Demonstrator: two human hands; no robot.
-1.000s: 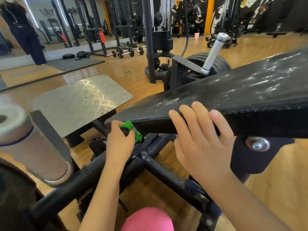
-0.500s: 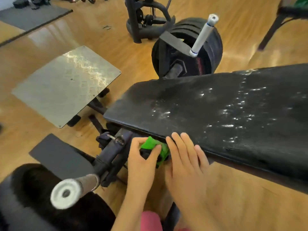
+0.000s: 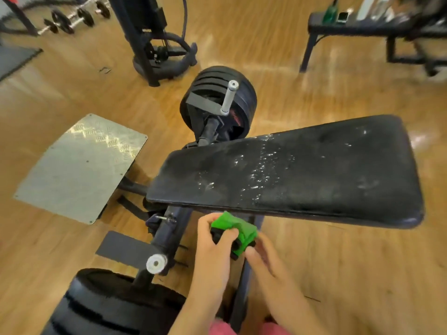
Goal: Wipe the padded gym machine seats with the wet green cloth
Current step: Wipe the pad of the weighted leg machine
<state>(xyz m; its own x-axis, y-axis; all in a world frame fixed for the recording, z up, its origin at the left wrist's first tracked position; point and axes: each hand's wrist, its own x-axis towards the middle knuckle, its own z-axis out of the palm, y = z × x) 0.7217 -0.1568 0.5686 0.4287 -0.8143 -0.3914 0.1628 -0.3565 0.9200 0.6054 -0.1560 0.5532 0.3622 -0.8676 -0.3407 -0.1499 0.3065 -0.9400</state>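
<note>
Just beyond the hands, the padded seat (image 3: 302, 170) stretches away to the right, black, scuffed and flecked with pale wet specks. Under its near edge the left hand (image 3: 212, 240) grips the green cloth (image 3: 238, 228), a bright, bunched wad folded over a black frame part (image 3: 234, 256). The right hand (image 3: 266, 264) lies just beside the cloth, its fingers loosely straight, blurred, holding nothing; whether they touch it is unclear.
</note>
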